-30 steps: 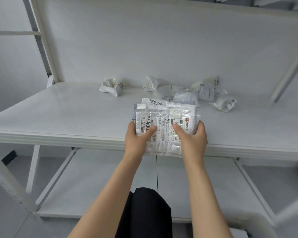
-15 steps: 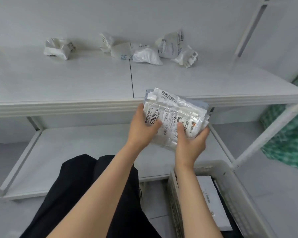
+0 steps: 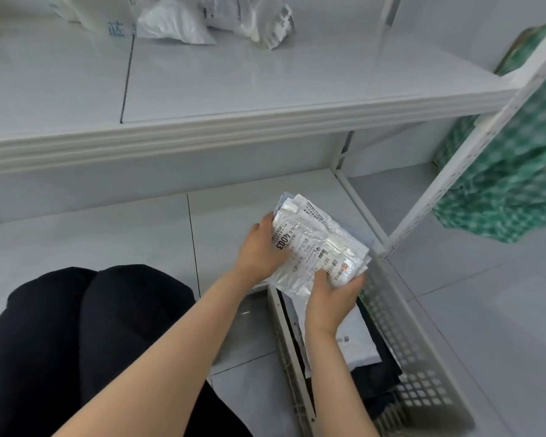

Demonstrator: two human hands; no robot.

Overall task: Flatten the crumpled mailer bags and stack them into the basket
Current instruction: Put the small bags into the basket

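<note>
The stack (image 3: 319, 247) of flattened mailers hangs in the air, tilted, its printed face up. It is just above the far end of the basket (image 3: 423, 351), which stands on the floor (image 3: 486, 310) beside the lower shelf (image 3: 108, 241). The left hand (image 3: 257, 247) grips the stack's left edge, with its fingers (image 3: 265, 220) curled round behind and the thumb on the label. The right hand (image 3: 334, 294) holds the lower right corner, thumb on top and fingers beneath, clamped on the bundle. Neither hand is slack.

To my eye this is the stacking step: the flattening of this lot looks done and the bundle is on its way in. The basket already holds a pale mailer (image 3: 356, 335) lying flat on something dark. The next move, I'd say, is to level the stack, turn it along the basket's length and lower it past the rim onto that mailer. Both hands should let go only once it rests. The plastic looks slick and the layers already sit a little offset, so an early release could let them fan out or slide.

Crumpled bags (image 3: 177, 26) lie at the back of the upper shelf (image 3: 265, 83), well apart from the hands, so there is more flattening to do. A white post (image 3: 473, 134) rises just past the basket, with a green cloth (image 3: 517, 184) beyond it. The person's dark-clad knees (image 3: 76, 342) are at the left.
</note>
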